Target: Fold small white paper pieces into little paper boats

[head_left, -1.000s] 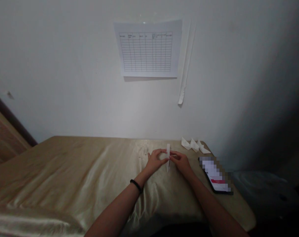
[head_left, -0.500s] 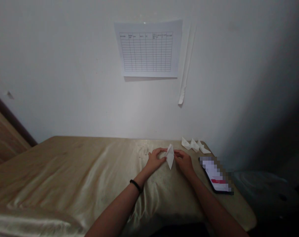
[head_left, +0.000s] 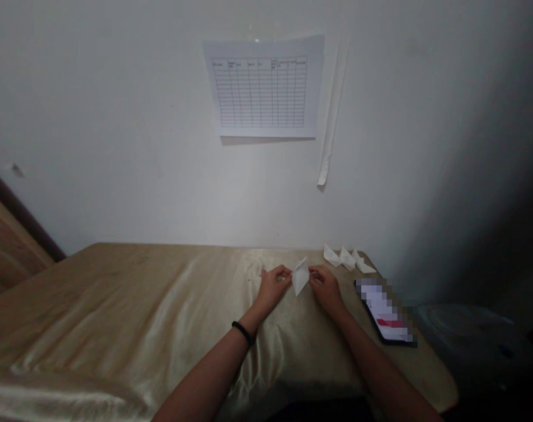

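Between my two hands is a small piece of folded white paper (head_left: 300, 278), shaped like a diamond with a point toward me. My left hand (head_left: 274, 286) pinches its left corner between thumb and fingers; a black band circles that wrist. At the opposite corner, my right hand (head_left: 325, 286) grips the paper with its fingertips. Folded paper boats (head_left: 347, 258) stand in a row at the back right of the table, beyond my right hand.
A phone (head_left: 386, 313) with a lit, partly blurred screen lies right of my right forearm. Shiny, creased golden cloth covers the table (head_left: 129, 310). A printed grid sheet (head_left: 266, 88) hangs on the wall behind. Some dark object (head_left: 472, 328) stands beyond the table's right edge.
The folded paper has tilted and spread from a narrow shape to a wider diamond. My left hand has shifted slightly left, its fingers closing at the corner.
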`<state>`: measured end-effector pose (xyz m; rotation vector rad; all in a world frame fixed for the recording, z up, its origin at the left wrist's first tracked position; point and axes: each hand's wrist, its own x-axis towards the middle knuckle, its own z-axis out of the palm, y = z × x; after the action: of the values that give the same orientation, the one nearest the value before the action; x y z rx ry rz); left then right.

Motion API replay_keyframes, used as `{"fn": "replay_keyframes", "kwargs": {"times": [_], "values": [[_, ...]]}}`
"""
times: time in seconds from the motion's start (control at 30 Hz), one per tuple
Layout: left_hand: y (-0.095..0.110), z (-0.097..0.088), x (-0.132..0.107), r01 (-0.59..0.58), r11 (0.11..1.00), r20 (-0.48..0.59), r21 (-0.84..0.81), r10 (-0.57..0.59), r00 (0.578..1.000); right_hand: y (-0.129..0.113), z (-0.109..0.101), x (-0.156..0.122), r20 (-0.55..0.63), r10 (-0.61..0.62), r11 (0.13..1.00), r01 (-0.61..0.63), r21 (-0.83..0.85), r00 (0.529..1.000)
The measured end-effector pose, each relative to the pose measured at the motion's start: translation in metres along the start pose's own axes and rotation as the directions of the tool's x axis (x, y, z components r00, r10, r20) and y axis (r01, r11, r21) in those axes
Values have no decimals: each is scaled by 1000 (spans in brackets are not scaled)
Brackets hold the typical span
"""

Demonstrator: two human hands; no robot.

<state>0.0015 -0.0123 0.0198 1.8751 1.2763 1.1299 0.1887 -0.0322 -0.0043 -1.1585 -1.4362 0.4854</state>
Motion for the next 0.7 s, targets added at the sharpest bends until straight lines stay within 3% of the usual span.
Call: {"fn": "replay_keyframes", "kwargs": {"times": [0.13, 0.27, 0.7], "values": [[1, 0, -1, -10, 1000, -13, -12, 10, 1000, -1, 2, -4, 60, 2, 991, 6, -135, 998], [2, 0, 0, -1, 1000, -19, -30, 0, 1000, -2, 1, -5, 41, -23, 958, 34, -285, 999], [-13, 4, 7, 32, 946, -16, -323, -40, 999, 0, -5, -1, -44, 113, 985, -118, -125, 993]]}}
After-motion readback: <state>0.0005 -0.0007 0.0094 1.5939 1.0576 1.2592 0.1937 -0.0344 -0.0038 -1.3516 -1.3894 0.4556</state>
